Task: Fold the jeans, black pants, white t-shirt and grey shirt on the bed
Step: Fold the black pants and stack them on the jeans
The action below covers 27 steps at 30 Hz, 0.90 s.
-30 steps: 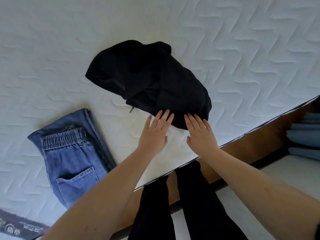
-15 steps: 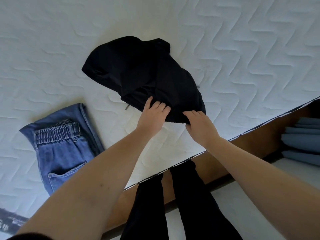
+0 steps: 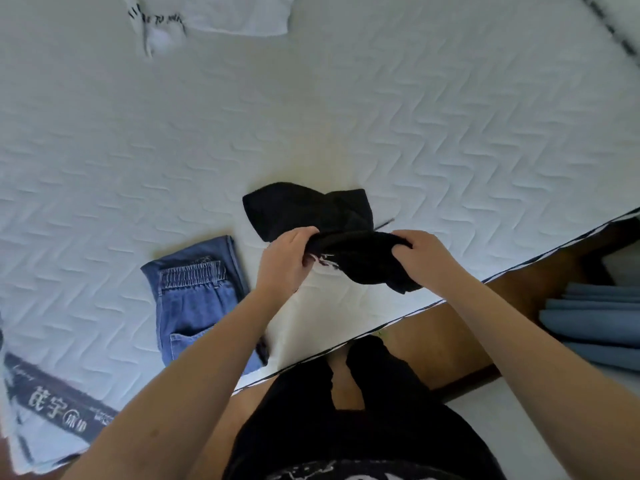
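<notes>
**Black pants gripped in both hands at the mattress edge**

Nearest the camera, at the near edge of the white quilted mattress (image 3: 381,133), both hands hold the bunched black pants (image 3: 349,251). The left hand (image 3: 287,261) curls its fingers over one end of the dark bundle, thumb underneath; the right hand (image 3: 420,259) grips the other end, fingers wrapped over the cloth. Between the hands the fabric is lifted and gathered, and a small pale tag or stitched bit shows beside the left thumb, too small to read. The far part of the pants lies on the mattress in a soft, matte, rumpled hump.

Left of the pants, well apart from them, the folded blue denim jeans (image 3: 197,299) lie flat on the mattress, with a gathered elastic waistband and a stitched back pocket showing.

At the near-left corner of the mattress lies a pale cloth with a dark printed band (image 3: 59,407) bearing light characters that cannot be read with certainty.

Far beyond the pants, at the top of the mattress, lies the white t-shirt (image 3: 225,15) with dark, blurred lettering. The mattress cover is stitched in a wavy zigzag pattern.
</notes>
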### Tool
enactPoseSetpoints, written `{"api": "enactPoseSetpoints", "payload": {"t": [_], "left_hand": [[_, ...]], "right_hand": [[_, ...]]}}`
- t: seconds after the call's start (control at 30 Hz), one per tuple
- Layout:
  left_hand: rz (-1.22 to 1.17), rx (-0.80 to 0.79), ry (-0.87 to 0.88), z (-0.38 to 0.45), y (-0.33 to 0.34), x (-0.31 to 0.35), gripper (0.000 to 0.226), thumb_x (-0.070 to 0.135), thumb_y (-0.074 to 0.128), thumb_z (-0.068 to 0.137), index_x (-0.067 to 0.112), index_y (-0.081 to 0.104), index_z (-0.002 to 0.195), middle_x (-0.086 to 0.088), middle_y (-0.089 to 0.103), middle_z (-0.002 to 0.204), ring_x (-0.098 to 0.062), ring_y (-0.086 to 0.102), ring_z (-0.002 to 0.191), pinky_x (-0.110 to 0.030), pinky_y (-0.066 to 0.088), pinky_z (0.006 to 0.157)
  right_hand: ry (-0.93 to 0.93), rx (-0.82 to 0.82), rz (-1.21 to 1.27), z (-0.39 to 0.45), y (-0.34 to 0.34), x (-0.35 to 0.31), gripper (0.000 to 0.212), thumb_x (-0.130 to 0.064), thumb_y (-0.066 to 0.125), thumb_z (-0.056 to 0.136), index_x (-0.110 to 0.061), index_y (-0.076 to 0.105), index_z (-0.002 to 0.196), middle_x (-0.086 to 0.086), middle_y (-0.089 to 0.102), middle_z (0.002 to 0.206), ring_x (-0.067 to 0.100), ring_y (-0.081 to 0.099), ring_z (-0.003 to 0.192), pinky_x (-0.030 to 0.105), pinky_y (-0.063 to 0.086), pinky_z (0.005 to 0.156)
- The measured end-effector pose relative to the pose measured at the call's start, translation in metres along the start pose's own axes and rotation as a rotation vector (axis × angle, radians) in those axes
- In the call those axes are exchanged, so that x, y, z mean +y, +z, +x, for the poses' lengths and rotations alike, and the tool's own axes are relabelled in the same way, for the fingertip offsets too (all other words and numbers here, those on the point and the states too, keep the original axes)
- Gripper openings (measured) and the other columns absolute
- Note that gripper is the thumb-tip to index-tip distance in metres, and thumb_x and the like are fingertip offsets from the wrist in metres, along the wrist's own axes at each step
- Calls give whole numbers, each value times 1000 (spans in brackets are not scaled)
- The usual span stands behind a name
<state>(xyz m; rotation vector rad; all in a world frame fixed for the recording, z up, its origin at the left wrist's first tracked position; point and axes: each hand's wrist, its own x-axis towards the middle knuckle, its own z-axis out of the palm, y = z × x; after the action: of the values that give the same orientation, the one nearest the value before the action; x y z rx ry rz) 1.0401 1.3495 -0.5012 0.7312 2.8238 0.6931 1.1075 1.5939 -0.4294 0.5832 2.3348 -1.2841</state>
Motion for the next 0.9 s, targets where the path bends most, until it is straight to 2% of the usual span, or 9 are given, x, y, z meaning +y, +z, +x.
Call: {"api": "enactPoseSetpoints", "payload": {"t": [0.1, 0.2, 0.27, 0.37, 0.5, 0.57, 0.63, 0.73, 0.9], "left_hand": [[-58, -67, -148, -3, -44, 1, 45, 15, 58, 82, 31, 50, 123, 5, 66, 104, -20, 62, 86, -32, 49, 70], [-135, -175, -115, 2, -86, 4, 37, 17, 55, 89, 34, 50, 121, 13, 59, 84, -16, 59, 72, -30, 45, 65], [-163, -242, -75, 5, -114, 4, 29, 24, 61, 92, 29, 56, 121, 14, 62, 88, -15, 61, 80, -27, 44, 69], [-200, -303, -60, 8, -156, 5, 26, 32, 70, 87, 26, 64, 111, 8, 70, 92, -12, 64, 87, -27, 47, 77], [-168, -280, 4, 10, -206, 11, 25, 24, 72, 86, 26, 67, 110, 9, 71, 91, -6, 63, 86, -14, 43, 76], [-72, -255, 33, 13, -224, 13, 29, 15, 70, 85, 23, 67, 113, 8, 72, 98, -7, 62, 91, -14, 41, 79], [8, -232, -15, 13, -240, 11, 33, 6, 63, 86, 23, 68, 115, 5, 72, 104, -12, 62, 96, -20, 40, 82], [37, -186, -153, 10, -254, 3, 43, -3, 50, 86, 24, 69, 114, 2, 70, 106, -16, 60, 96, -20, 39, 75], [-78, -183, -311, 11, -270, 3, 39, 4, 48, 87, 36, 64, 101, 11, 67, 98, -11, 57, 89, -13, 37, 66]], "right_hand": [[-12, -19, 56, -16, -25, -27, 22, -14, 46, 83, -17, 67, 85, -3, 62, 66, 17, 57, 65, 28, 44, 60], [-20, -44, 120, -27, -46, -51, 26, -21, 44, 72, -23, 69, 79, -8, 60, 61, 11, 57, 60, 25, 45, 59], [-42, -68, 121, -32, -60, -63, 24, -21, 43, 71, -25, 67, 73, -10, 57, 60, 10, 55, 60, 22, 43, 59], [-109, -100, 78, -34, -79, -77, 23, -19, 46, 79, -27, 68, 83, -7, 66, 75, 17, 62, 75, 28, 48, 71], [-202, -123, 43, -36, -102, -101, 36, -10, 50, 89, -39, 71, 95, -15, 71, 94, 5, 65, 91, 24, 49, 81], [-254, -138, 17, -35, -113, -113, 36, -10, 53, 90, -40, 71, 98, -16, 71, 98, 3, 65, 94, 23, 47, 82], [-299, -142, -10, -34, -124, -122, 35, -12, 55, 91, -41, 72, 100, -17, 72, 101, 0, 65, 98, 22, 46, 84], [-342, -151, -72, -30, -137, -132, 31, -16, 59, 93, -44, 71, 100, -20, 71, 102, -3, 63, 98, 19, 44, 84], [-359, -191, -198, -15, -148, -145, 39, -11, 51, 95, -45, 68, 103, -22, 69, 103, -6, 60, 100, 15, 41, 83]]}}
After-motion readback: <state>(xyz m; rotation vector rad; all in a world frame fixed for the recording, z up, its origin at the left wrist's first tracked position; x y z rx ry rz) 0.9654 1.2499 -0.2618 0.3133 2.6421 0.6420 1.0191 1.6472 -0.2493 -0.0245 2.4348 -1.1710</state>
